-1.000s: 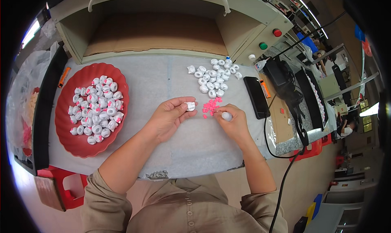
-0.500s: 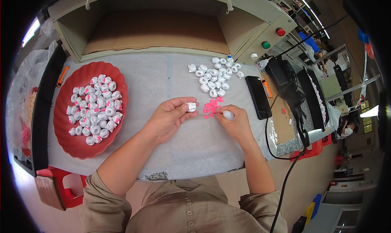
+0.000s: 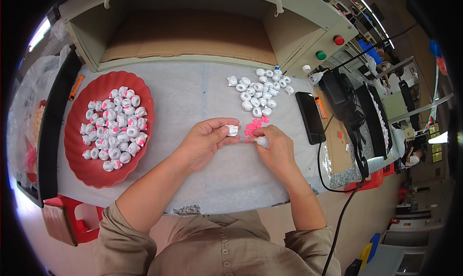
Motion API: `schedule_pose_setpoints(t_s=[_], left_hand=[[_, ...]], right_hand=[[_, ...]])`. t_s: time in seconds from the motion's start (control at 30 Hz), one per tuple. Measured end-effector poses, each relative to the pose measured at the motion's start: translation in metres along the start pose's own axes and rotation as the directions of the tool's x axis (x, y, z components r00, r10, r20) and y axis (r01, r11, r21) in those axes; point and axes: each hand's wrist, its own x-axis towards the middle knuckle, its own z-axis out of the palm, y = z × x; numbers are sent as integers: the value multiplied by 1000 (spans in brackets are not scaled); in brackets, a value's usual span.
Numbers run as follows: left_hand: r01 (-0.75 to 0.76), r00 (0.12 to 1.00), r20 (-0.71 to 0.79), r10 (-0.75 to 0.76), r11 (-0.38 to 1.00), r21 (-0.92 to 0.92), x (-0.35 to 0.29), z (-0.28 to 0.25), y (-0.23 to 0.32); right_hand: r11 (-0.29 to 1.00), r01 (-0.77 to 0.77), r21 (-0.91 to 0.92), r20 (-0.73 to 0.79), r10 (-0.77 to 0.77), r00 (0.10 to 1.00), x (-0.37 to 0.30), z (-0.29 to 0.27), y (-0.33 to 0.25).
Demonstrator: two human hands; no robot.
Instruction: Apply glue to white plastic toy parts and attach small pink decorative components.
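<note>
My left hand [image 3: 203, 142] pinches a small white ring-like piece [image 3: 232, 130] between thumb and fingers. Closed around a small whitish squeeze bottle [image 3: 263, 141] is my right hand [image 3: 279, 153], close to that piece. The bottle's thin tip points left, toward the white piece; whether they touch I cannot tell. Just beyond the right fingertips lies a little heap of flat pink bits [image 3: 253, 125]. Farther back is a pile of similar white pieces [image 3: 260, 91]. On the left, a red scalloped bowl [image 3: 94, 175] holds many white pieces with pink parts on them [image 3: 113, 143].
A grey cabinet [image 3: 89, 39] with an open front stands at the back, with red and green buttons [image 3: 321, 55]. To the right are a black phone [image 3: 310, 117], an orange marker-like stick [image 3: 320, 107] and a black cable [image 3: 318, 167]. A black tray [image 3: 48, 174] borders the left.
My right hand has come slightly left and down from the pink bits, and the bottle's tip now faces the white piece. My left hand keeps its pinch, a little farther right in view.
</note>
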Motion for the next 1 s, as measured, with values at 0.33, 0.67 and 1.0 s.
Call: schedule_pose_setpoints(t_s=[0.33,0.67,1.0], left_hand=[[1,1000,2,-1,1000,24,0,3,0],[-48,998,40,40,978,201,-2,6,-4],[-113,993,82,86,901,419,-3,9,-3]], right_hand=[[938,0,346,-49,18,999,7,-1,5],[723,-158,673,128,97,987,13,-2,-20],[688,-254,680,254,104,962,14,-4,-18]])
